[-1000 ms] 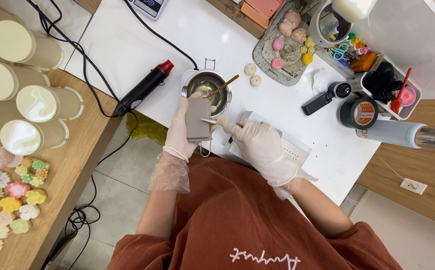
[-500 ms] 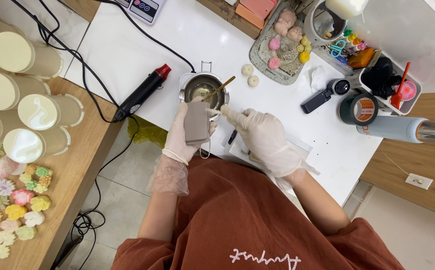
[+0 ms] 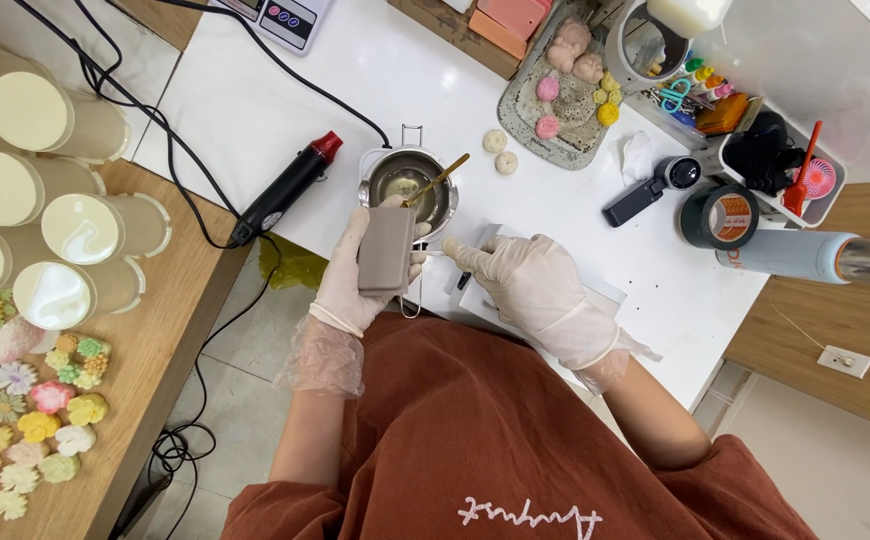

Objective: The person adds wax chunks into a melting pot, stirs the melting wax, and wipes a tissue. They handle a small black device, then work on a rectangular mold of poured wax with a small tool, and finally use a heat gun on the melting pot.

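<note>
My left hand (image 3: 353, 285), in a thin white glove, holds a grey-brown rectangular block (image 3: 386, 250) upright just in front of a small metal pot (image 3: 405, 180). A gold-coloured spoon (image 3: 437, 180) rests in the pot. My right hand (image 3: 527, 283), also gloved, sits beside the block and pinches a thin white stick (image 3: 437, 253) that points at the block's right side. Under my right hand lies a white sheet (image 3: 595, 292) on the white table (image 3: 255, 110).
A black heat gun with a red nozzle (image 3: 285, 190) and its cables lie left of the pot. A speckled tray (image 3: 530, 105) with small coloured shapes, two pale discs (image 3: 500, 152), a tape roll (image 3: 720, 217), a bottle (image 3: 815, 257) are right. Candle jars (image 3: 85, 228) and wax flowers (image 3: 25, 420) are left.
The view has shifted slightly. Both hands stay in front of the pot with the block; my right hand has drawn a little lower and closer to the block.
</note>
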